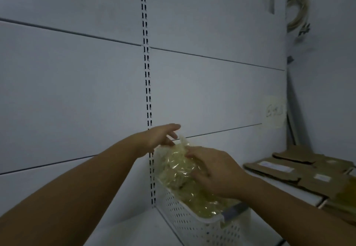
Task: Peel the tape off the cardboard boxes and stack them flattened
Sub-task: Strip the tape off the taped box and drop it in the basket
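Head view: left hand (161,138) above the basket (189,226), fingers spread, just beside the tip of the tape (177,170). Crumpled, glossy, yellowish wad heaped in the basket, long axis steep, tip up-left. Right hand (215,170) curled round it. Flattened cardboard boxes (285,170) stacked right of the basket.

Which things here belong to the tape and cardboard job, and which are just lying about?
Job: wad of peeled tape, white perforated basket under it, stack of flattened cardboard, right hand on the wad, left hand beside it.
Lying about: coiled cord on the wall, paper note, slotted shelf upright.
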Action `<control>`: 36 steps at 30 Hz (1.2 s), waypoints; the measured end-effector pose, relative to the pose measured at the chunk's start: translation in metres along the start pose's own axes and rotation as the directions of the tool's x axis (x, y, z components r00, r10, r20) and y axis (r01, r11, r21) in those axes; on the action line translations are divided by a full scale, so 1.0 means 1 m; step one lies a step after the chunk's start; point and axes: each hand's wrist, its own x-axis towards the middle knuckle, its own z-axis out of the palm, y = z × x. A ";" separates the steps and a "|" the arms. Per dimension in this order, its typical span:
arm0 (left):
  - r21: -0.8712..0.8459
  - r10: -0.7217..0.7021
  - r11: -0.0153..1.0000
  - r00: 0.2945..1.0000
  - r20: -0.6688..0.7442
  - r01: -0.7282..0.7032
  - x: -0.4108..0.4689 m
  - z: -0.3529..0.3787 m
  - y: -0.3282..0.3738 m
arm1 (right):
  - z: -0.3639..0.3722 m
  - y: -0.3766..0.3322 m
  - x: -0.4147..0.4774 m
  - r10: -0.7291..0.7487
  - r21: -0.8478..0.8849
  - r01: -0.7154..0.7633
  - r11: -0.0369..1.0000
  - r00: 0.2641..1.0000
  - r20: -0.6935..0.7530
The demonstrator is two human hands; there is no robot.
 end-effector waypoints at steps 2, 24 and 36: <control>0.088 0.033 0.996 0.997 -0.069 -0.026 0.009 0.013 -0.004 | 0.007 -0.001 -0.002 -0.070 -0.013 0.070 0.997 0.997 0.014; -0.415 0.027 0.906 0.990 -0.137 -0.082 -0.012 0.021 -0.021 | 0.007 0.032 0.008 -0.039 -0.091 0.071 0.993 0.949 0.314; -0.235 -0.132 0.970 0.949 -0.287 0.063 -0.032 -0.010 -0.045 | -0.023 0.022 0.013 0.421 0.820 -0.146 0.553 0.899 -0.123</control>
